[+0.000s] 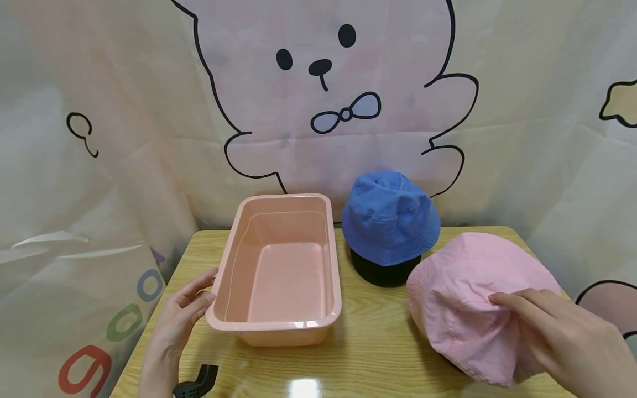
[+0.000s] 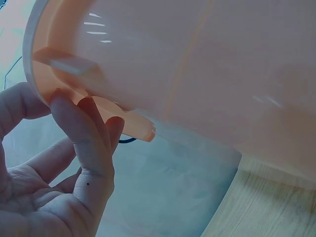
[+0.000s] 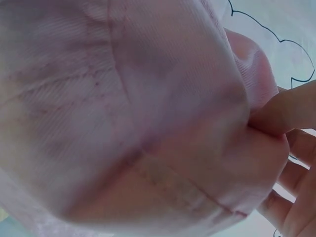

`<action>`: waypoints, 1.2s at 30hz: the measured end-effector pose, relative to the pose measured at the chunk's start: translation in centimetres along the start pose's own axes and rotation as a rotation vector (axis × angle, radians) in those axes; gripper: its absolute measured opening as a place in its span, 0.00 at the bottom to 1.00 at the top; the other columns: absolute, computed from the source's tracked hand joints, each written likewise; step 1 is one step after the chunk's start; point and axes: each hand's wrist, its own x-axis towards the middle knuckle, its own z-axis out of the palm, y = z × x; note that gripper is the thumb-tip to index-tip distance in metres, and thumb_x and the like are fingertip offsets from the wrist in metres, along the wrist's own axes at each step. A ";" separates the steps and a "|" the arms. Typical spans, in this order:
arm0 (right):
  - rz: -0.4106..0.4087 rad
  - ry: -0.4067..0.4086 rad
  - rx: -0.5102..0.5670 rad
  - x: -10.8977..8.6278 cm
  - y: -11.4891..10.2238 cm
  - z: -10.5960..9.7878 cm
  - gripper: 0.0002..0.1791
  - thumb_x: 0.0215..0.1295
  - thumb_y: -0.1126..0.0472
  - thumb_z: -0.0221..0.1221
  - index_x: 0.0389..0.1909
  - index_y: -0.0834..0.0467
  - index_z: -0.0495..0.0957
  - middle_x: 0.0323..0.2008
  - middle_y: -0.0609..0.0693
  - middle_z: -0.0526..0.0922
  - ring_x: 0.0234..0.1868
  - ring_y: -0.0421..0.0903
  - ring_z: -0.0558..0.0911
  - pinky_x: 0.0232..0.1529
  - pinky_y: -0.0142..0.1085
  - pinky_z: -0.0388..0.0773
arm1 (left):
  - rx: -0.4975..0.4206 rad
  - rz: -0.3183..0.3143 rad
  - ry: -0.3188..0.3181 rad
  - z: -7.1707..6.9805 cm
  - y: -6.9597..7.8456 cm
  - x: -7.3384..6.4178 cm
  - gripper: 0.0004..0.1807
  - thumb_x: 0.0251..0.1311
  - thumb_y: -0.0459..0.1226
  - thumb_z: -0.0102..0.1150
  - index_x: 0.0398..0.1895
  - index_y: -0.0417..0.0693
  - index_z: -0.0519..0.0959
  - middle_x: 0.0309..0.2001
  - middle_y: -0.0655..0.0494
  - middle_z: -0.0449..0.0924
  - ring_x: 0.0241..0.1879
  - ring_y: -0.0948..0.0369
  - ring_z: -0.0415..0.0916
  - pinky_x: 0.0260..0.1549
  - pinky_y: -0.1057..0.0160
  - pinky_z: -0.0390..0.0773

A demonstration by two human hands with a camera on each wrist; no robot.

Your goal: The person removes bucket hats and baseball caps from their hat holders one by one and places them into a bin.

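Observation:
A pink bucket hat (image 1: 478,298), creased and tilted, is pinched between the thumb and fingers of my right hand (image 1: 572,326). Close up in the right wrist view, the cloth of the hat (image 3: 163,123) bunches where the fingertips press it. On the left, my left hand (image 1: 181,315) grips the side rim of a peach plastic basin (image 1: 334,265). The left wrist view has its fingers (image 2: 74,118) curled at the underside of the rim. Nothing lies in the basin. A blue bucket hat (image 1: 390,215) sits over a black item (image 1: 383,268) behind the pink hat.
The wooden table (image 1: 278,367) carries the basin and hats. A cloth backdrop (image 1: 318,149) printed with a cartoon bear hangs right behind the table's far edge and along both sides. A black strap-like device (image 1: 196,381) is on the left wrist.

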 end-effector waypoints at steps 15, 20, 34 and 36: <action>0.027 0.016 0.036 1.3 0.8 -0.4 0.27 0.74 0.49 0.39 0.31 0.58 0.82 0.28 0.48 0.79 0.46 0.15 0.64 0.57 0.06 0.53 | -0.011 0.000 0.005 0.1 0.1 0.0 0.24 0.67 0.26 0.48 0.66 0.43 0.70 0.47 0.64 0.79 0.40 0.69 0.79 0.43 0.72 0.81; 0.027 0.038 0.049 1.9 1.0 -0.5 0.27 0.74 0.48 0.40 0.30 0.60 0.83 0.26 0.50 0.80 0.41 0.16 0.66 0.53 0.06 0.56 | -0.004 -0.016 0.016 0.1 0.1 0.0 0.24 0.67 0.26 0.49 0.66 0.44 0.70 0.46 0.65 0.79 0.40 0.69 0.79 0.43 0.72 0.80; 0.061 0.057 -0.025 3.5 1.0 -1.7 0.28 0.73 0.45 0.42 0.30 0.58 0.84 0.23 0.44 0.80 0.22 0.22 0.68 0.19 0.20 0.62 | -0.010 -0.008 0.019 0.0 0.0 0.1 0.24 0.66 0.26 0.48 0.65 0.44 0.71 0.46 0.64 0.79 0.40 0.69 0.79 0.42 0.72 0.81; 0.076 0.060 -0.013 3.6 0.9 -1.7 0.28 0.73 0.45 0.42 0.30 0.59 0.84 0.23 0.44 0.79 0.26 0.19 0.67 0.21 0.18 0.62 | -0.008 -0.013 0.020 0.0 0.0 0.1 0.24 0.66 0.26 0.49 0.65 0.44 0.71 0.46 0.64 0.79 0.40 0.69 0.79 0.42 0.72 0.81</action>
